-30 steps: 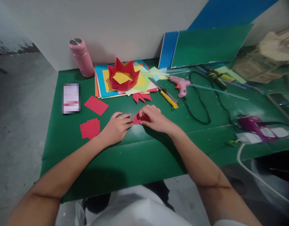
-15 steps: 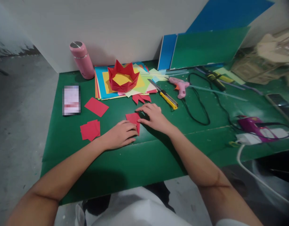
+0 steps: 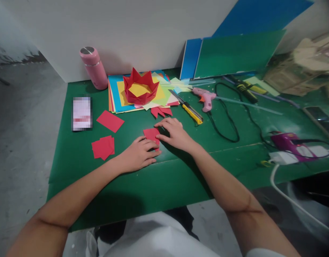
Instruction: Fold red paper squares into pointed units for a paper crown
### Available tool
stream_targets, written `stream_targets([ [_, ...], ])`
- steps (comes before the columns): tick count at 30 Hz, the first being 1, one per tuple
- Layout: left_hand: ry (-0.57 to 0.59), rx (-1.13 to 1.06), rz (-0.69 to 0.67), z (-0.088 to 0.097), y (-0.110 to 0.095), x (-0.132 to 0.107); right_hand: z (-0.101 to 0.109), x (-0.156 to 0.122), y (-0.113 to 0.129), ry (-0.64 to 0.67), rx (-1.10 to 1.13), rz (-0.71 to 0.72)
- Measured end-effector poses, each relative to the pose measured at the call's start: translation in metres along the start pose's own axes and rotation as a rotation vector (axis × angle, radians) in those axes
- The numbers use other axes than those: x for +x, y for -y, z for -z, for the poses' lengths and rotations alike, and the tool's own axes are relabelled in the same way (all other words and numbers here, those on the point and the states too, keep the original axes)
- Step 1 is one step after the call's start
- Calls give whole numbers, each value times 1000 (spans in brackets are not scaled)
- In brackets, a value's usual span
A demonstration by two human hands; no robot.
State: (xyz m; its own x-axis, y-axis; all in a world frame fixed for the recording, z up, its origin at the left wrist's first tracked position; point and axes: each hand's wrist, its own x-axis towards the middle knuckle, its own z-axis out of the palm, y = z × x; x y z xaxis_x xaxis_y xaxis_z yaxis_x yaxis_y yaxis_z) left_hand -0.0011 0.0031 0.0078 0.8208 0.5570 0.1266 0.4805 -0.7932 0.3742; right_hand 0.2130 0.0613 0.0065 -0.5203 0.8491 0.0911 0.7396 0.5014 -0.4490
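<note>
- Left hand (image 3: 143, 151): palm down, fingers a bit apart and laid over the near part of the red paper (image 3: 150, 133); presses or rests (can't tell which), no grip seen.
- Right hand (image 3: 173, 132): thumb and fingers apart, gap between them visible; thumb on the paper's right side, index at its far right corner.
- Red paper: on the bench (image 3: 175, 189), about midway between back and front edges (near part hidden by left fingers).
- Red squares (image 3: 103, 147): overlapping, left of left hand, toward the bench's left edge.
- Red strip (image 3: 110, 121): just beyond the squares, lying askew.
- Pixelated item (image 3: 82, 113): near the left edge (masked, can't tell what).
- Pink bottle (image 3: 95, 71): upright by the back left corner.
- Paper stack (image 3: 115, 94): mixed colours, along the back edge, right of bottle.
- Red ring (image 3: 141, 99): pointed rim, sits on the stack.
- Folded red pieces (image 3: 161, 112): at the stack's front side, beyond right hand.
- Knife (image 3: 191, 112): yellow handle toward the front edge, blade pointing back left.
- Glue gun (image 3: 206, 98): pink, right of knife, black cord (image 3: 225, 137) looping on the bench.
- Purple item (image 3: 283, 140): right part, toward the front edge, white plugs beside it (blurry).
- Green panel (image 3: 239, 53): stands at the back edge.
</note>
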Motion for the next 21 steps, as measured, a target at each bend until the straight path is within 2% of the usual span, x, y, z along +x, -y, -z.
stream_targets([
  [8, -3, 1, 32, 1, 1, -2, -4, 1, 1, -10, 15, -20],
  [14, -10, 65, 19, -3, 3, -2, -10, 3, 1, -77, 252, 55],
  [18, -15, 75, 22, -5, 2, -2, -12, 3, 2, -141, 438, -54],
  [21, -13, 81, 44, -5, 1, -1, -13, 2, 2, -177, 460, -127],
])
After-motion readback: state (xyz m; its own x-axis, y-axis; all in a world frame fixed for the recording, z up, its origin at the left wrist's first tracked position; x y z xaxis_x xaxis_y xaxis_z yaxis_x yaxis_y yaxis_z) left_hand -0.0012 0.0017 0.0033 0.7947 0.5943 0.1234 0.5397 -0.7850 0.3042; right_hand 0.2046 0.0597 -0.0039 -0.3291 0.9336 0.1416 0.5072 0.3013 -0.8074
